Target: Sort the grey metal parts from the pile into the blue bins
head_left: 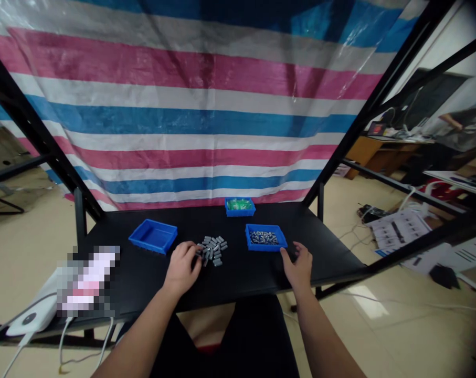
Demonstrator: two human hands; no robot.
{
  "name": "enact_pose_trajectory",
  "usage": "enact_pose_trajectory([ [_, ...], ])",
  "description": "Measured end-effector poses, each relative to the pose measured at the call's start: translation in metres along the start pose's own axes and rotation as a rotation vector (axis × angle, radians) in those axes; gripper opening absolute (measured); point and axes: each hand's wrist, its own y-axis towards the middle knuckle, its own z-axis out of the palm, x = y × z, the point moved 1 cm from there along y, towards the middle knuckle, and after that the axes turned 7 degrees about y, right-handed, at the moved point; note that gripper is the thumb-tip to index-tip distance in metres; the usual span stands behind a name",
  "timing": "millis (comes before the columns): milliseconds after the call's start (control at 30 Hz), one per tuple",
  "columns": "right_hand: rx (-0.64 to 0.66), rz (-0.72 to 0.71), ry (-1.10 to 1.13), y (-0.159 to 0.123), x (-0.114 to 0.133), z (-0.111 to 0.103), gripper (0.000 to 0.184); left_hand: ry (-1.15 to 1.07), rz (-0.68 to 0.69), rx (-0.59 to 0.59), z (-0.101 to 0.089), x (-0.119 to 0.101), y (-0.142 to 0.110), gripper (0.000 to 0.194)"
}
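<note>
My left hand (183,266) rests on the black table at the left side of a pile of short grey metal cylinders (211,249). Its fingers are bent and touch the nearest cylinders, with the thumb held apart from them. My right hand (298,266) is by the near right corner of a blue tray (266,249) filled with small shiny metal parts (263,238). Thumb and fingers there are spread, and nothing shows between them. Whether the thumb touches the tray, I cannot tell.
A second blue tray (153,236) with a bare bottom is left of the pile. At the back sits a smaller blue tray (240,212) of green pieces (239,203). A white power bank (33,317) with cables lies at the left edge. Black frame posts flank the table (238,281).
</note>
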Motion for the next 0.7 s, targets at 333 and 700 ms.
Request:
enact_pose_trajectory([
  [333, 0.071, -0.126, -0.117, -0.009, 0.014, 0.001, 0.063, -0.007, 0.008, 0.285, 0.034, -0.012, 0.016, 0.022],
  [700, 0.257, -0.153, 0.042, -0.001, 0.014, 0.011, 0.039, 0.035, -0.015, 0.31, 0.027, 0.007, 0.01, 0.035],
])
